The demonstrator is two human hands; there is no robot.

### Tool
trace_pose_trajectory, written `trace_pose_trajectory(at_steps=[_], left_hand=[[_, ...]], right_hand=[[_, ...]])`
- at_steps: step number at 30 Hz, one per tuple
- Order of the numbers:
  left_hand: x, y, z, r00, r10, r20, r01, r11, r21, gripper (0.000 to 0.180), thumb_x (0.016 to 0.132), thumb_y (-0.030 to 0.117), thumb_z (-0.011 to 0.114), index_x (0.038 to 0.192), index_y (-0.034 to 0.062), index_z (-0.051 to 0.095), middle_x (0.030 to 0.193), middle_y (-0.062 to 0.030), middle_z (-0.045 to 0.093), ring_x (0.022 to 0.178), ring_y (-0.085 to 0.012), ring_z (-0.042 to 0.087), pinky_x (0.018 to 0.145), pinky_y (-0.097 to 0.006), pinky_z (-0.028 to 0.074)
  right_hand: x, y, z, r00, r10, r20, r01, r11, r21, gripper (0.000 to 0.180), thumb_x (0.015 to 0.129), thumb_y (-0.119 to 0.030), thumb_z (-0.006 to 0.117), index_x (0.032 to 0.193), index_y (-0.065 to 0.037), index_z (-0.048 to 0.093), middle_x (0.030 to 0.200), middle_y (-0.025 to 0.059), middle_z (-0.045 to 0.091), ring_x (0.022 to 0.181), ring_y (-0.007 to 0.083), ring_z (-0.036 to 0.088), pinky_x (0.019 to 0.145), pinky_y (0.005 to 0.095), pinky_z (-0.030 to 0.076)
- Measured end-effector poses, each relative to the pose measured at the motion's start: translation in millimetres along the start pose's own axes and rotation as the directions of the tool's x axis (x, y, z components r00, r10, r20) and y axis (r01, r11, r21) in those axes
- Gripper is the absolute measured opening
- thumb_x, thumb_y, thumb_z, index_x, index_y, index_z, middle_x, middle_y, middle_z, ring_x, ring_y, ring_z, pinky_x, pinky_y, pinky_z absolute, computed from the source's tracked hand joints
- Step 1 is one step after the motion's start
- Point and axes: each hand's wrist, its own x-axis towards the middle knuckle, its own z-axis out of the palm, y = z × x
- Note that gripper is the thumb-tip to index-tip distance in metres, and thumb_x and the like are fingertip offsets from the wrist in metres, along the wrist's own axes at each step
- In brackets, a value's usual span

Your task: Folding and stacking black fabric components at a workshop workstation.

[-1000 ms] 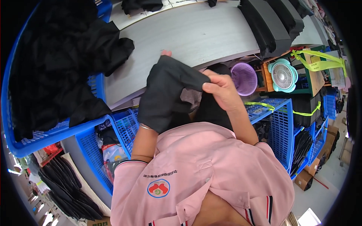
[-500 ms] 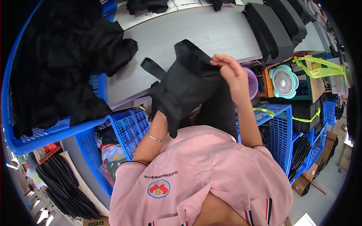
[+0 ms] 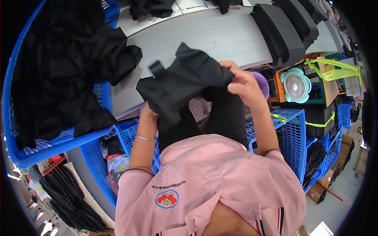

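A limp black cloth piece (image 3: 185, 74) with a short strap loop hangs in front of me, above my lap and the table's near edge. My right hand (image 3: 244, 84) pinches its right edge between thumb and fingers. The left part of the cloth drapes over my left hand (image 3: 148, 112). Only the wrist and the heel of that hand show, so its fingers are hidden under or inside the fabric. The cloth sags between the two hands, its upper corner pointing away from me.
A big blue crate (image 3: 23, 151) heaped with black cloth (image 3: 67, 74) stands at left. The grey table (image 3: 204, 33) carries stacked black panels (image 3: 277, 35) at far right. Beyond my right arm are a purple basket (image 3: 260, 84), a turquoise fan (image 3: 296, 85) and a blue basket (image 3: 291, 137).
My left hand has moved left and slightly away from me, spreading the cloth wider and flatter. My right hand has shifted slightly right and nearer, still on the cloth's edge.
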Motion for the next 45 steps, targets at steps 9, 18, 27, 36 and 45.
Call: trace_pose_trajectory(at_steps=[9, 18, 27, 36, 45], left_hand=[[28, 20, 88, 0.903, -0.041, -0.427, 0.058, 0.998, 0.028, 0.040, 0.101, 0.014, 0.057, 0.134, -0.0075, 0.049, 0.133, -0.0154, 0.058, 0.127, -0.0247, 0.054, 0.114, -0.036, 0.037], [87, 23, 41, 0.772, 0.226, -0.595, -0.078, 0.962, 0.263, 0.077, 0.086, 0.013, 0.076, 0.146, -0.0107, 0.033, 0.148, -0.0221, 0.043, 0.114, -0.0205, 0.059, 0.092, -0.028, 0.050], [124, 18, 48, 0.874, -0.104, -0.475, 0.107, 0.994, -0.021, 0.071, 0.092, 0.034, 0.069, 0.145, -0.0047, 0.041, 0.109, -0.0054, 0.065, 0.084, -0.0114, 0.055, 0.069, -0.023, 0.044], [128, 25, 85, 0.975, -0.121, -0.186, 0.034, 0.911, -0.411, 0.033, 0.102, 0.035, 0.056, 0.115, 0.0061, 0.064, 0.098, -0.0011, 0.067, 0.082, -0.0112, 0.060, 0.070, -0.024, 0.047], [128, 21, 109, 0.951, -0.148, -0.271, 0.131, 0.988, -0.079, 0.029, 0.086, 0.014, 0.077, 0.108, 0.0019, 0.062, 0.102, -0.0026, 0.065, 0.076, -0.0070, 0.059, 0.057, -0.019, 0.043]], right_hand=[[101, 28, -48, 0.794, -0.509, -0.331, 0.177, 0.716, -0.676, 0.033, 0.091, -0.020, 0.071, 0.117, 0.000, 0.065, 0.132, 0.0097, 0.056, 0.112, 0.0148, 0.056, 0.093, 0.0326, 0.046], [80, 67, 34, 0.839, -0.194, -0.509, 0.096, 0.972, -0.214, 0.029, 0.092, -0.012, 0.071, 0.115, 0.003, 0.060, 0.093, 0.0051, 0.065, 0.083, 0.0091, 0.061, 0.075, 0.0239, 0.050], [98, 62, 8, 0.931, 0.286, -0.225, -0.163, 0.880, 0.446, 0.048, 0.078, -0.001, 0.072, 0.123, 0.001, 0.058, 0.108, 0.0072, 0.068, 0.093, 0.0144, 0.066, 0.086, 0.0307, 0.053], [79, 67, -31, 0.875, 0.417, -0.245, -0.253, 0.827, 0.502, 0.038, 0.075, 0.004, 0.067, 0.113, -0.001, 0.066, 0.101, 0.0060, 0.071, 0.091, 0.0174, 0.068, 0.085, 0.0312, 0.053], [81, 88, -13, 0.868, 0.057, -0.493, -0.281, 0.875, -0.394, 0.024, 0.077, -0.005, 0.067, 0.101, -0.003, 0.071, 0.084, 0.0140, 0.072, 0.072, 0.0298, 0.069, 0.069, 0.0389, 0.054]])
